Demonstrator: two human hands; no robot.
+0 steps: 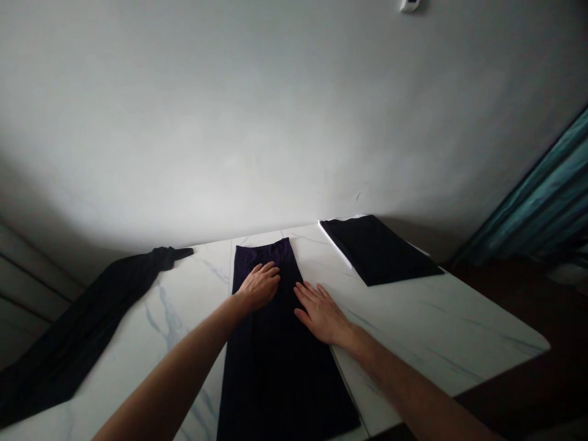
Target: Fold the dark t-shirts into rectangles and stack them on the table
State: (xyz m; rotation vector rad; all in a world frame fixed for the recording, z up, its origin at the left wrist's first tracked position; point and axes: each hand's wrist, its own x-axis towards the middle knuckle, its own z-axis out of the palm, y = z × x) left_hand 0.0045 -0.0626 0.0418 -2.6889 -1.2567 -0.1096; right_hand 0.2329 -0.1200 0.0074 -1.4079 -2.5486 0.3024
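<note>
A long dark navy garment (275,361) lies flat down the middle of the white marble table (413,331), its far end near the wall. My left hand (260,285) rests palm down on its far part, fingers slightly curled and apart. My right hand (319,312) lies flat on the garment's right edge, fingers stretched out toward the wall. Neither hand holds anything.
A folded black cloth (379,248) lies on the table at the back right, over something white. Another dark garment (78,324) drapes over the table's left side. A grey wall stands close behind. Teal curtains (546,208) hang at the right.
</note>
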